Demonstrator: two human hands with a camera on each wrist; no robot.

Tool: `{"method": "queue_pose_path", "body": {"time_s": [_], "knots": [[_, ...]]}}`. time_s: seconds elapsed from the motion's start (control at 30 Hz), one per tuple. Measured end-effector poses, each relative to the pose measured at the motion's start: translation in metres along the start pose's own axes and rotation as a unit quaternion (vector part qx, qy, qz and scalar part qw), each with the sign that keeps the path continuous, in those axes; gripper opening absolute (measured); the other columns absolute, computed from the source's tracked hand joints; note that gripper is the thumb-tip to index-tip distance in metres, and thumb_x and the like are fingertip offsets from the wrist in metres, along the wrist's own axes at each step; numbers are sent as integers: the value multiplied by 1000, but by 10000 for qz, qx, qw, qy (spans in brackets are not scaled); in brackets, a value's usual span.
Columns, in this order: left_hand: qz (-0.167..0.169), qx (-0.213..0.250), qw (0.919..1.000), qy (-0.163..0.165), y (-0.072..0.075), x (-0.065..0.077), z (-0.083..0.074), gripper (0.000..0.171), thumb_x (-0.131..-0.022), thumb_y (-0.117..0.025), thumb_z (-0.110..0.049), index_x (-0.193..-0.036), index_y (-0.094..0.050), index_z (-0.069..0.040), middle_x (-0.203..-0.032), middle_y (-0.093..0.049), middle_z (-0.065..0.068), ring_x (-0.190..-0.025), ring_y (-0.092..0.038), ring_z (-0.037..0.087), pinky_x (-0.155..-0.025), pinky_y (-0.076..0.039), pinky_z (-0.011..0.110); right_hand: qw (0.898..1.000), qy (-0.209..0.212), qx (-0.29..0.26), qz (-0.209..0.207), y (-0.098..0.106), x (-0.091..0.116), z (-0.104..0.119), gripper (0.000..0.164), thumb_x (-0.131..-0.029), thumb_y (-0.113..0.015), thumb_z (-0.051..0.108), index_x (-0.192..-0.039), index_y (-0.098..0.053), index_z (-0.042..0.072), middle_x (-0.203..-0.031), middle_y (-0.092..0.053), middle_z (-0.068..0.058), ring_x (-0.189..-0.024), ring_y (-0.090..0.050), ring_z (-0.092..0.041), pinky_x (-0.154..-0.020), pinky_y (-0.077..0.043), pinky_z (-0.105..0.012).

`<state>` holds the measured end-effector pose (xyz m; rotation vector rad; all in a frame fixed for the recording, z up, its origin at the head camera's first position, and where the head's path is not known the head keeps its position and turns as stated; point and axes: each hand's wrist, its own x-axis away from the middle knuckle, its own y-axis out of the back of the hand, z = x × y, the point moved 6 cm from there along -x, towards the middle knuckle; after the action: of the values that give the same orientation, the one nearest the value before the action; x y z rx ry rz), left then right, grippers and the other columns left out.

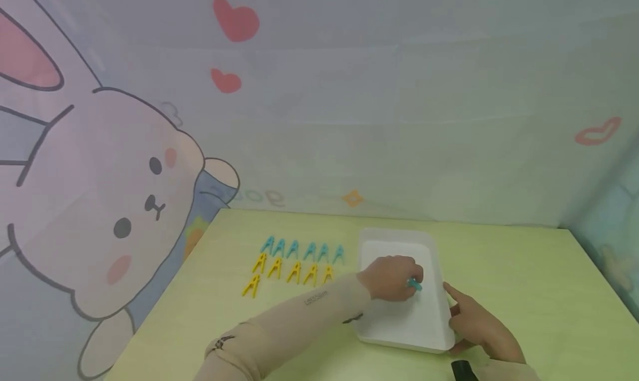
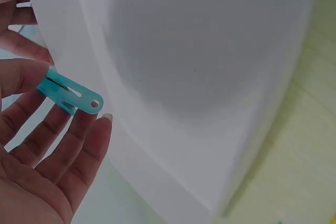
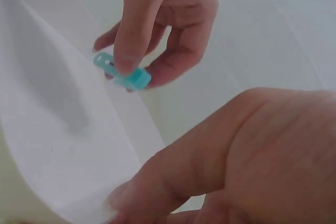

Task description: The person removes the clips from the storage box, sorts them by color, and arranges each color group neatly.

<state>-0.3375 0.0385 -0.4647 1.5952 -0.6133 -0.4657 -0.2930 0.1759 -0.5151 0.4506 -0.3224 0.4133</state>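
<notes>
My left hand (image 1: 391, 278) pinches a teal clothespin (image 2: 71, 92) between thumb and fingers, above the white tray (image 1: 381, 328). In the right wrist view that same clothespin (image 3: 123, 72) shows under the left thumb, near the tray's side wall. My right hand (image 1: 481, 323) grips the tray's right side near its front corner. Its thumb (image 3: 152, 182) lies at the rim in the right wrist view, while the other fingers are mostly hidden there. The visible part of the tray's floor holds nothing.
Left of the tray, a row of several teal clothespins (image 1: 293, 249) lies on the yellow-green table (image 1: 524, 292). Several yellow clothespins (image 1: 294, 272) form a row in front of them, with one yellow clothespin (image 1: 252, 285) nearer me. A printed cloth (image 1: 399, 109) hangs behind the table.
</notes>
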Motion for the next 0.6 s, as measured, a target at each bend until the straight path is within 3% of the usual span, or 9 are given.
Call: {"method": "queue_pose_path", "body": {"time_s": [0.33,0.6], "knots": [[-808,93,9967,-25,16,35,28,9,-83,-60,-25,-92,-63,-22,-83,-54,-11,-67,-45,1,-51,-36,15,10000,-64,30,60,-2,-2,-1,80,-75,-42,-14,-144,-5,4,-106,-46,-29,-74,-59,-30,-53,-52,-41],[-1277,399,9907,262,33,65,51,9,-84,-58,-24,-89,-61,-17,-85,-61,-7,-70,-50,3,-59,-40,16,9999,-56,27,144,-2,-5,-1,79,-76,-40,-14,-144,-4,3,-108,-45,-30,-76,-59,-29,-54,-52,-41]]}}
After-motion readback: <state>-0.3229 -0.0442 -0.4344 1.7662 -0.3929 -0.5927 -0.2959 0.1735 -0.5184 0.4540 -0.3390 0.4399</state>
